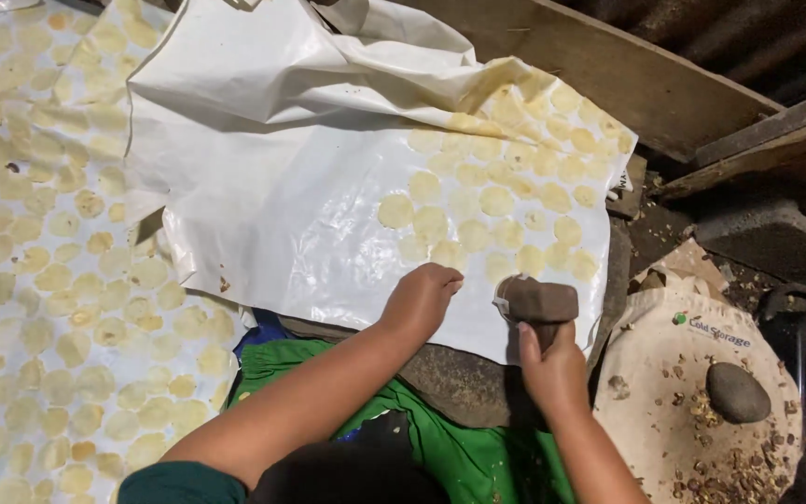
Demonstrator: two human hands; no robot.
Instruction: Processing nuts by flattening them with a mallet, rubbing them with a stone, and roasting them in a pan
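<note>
I am watching the right hand closing its grip around the handle of a brown wooden mallet, whose head is hovering just over the near edge of the white plastic sheet. The left hand is resting at nine o'clock of the mallet head, fingers curled down onto the sheet; I cannot tell whether they are pinching something small or only pressing the plastic flat. The sheet is lying over a dark stone slab, and pale flattened discs are sitting in rows at twelve o'clock of both hands.

The main risk I am seeing is to the left fingers: they are sitting just beside the mallet head, so a stroke that is drifting toward nine o'clock is likely to land on them. The working spot is also lying close to the sheet's near edge, so a blow could be catching plastic with no stone under it, tearing it or slipping off. A heavy hit could be jolting the nearest discs. The folded-over part of the sheet at eleven o'clock is looking loose and could be sliding down onto the rows. At three o'clock a round sack-covered surface with a grey stone is standing well apart.
</note>
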